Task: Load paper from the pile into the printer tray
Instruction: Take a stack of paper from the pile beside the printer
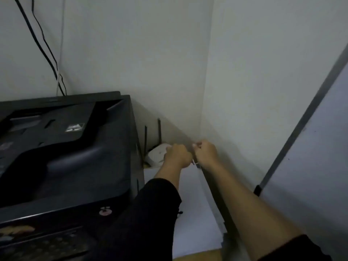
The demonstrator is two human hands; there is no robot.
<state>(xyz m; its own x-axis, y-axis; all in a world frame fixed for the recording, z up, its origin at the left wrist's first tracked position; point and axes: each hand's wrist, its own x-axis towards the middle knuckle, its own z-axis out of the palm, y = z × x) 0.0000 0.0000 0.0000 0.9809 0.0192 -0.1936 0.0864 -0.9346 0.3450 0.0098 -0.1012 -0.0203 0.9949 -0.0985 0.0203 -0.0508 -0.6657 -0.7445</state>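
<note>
A pile of white paper (197,213) lies in the narrow gap between the black printer (66,147) and the wall. Both of my hands are at the pile's far end, close together. My left hand (177,154) is curled into a fist over the far edge of the sheets. My right hand (205,151) is beside it against the wall, with thumb and fingers pinching a thin white edge of paper. The image is blurred, so how many sheets are held is unclear. The printer's paper tray is not visible.
A white router (157,154) with thin black antennas stands behind the pile in the corner. A whiteboard (310,157) with a grey frame leans against the right wall. Black cables (43,46) hang down the wall behind the printer.
</note>
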